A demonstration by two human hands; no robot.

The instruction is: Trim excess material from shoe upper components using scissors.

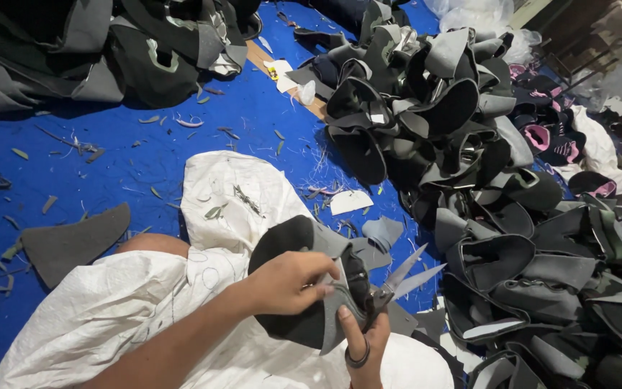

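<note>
My left hand (287,282) grips a black and grey shoe upper (298,248) over my lap, thumb pressed on its grey lining edge. Just below it, my right hand (363,346) holds a pair of scissors (397,282) by the dark finger loops. The steel blades are spread apart and point up and to the right, past the edge of the upper. A white woven sack (145,302) covers my lap under both hands.
A large heap of black and grey shoe uppers (469,166) fills the right side, with pink-lined ones (541,137) further back. More dark pieces (95,50) pile at top left. Trimmed scraps and a grey cut piece (73,241) litter the blue sheet (145,144).
</note>
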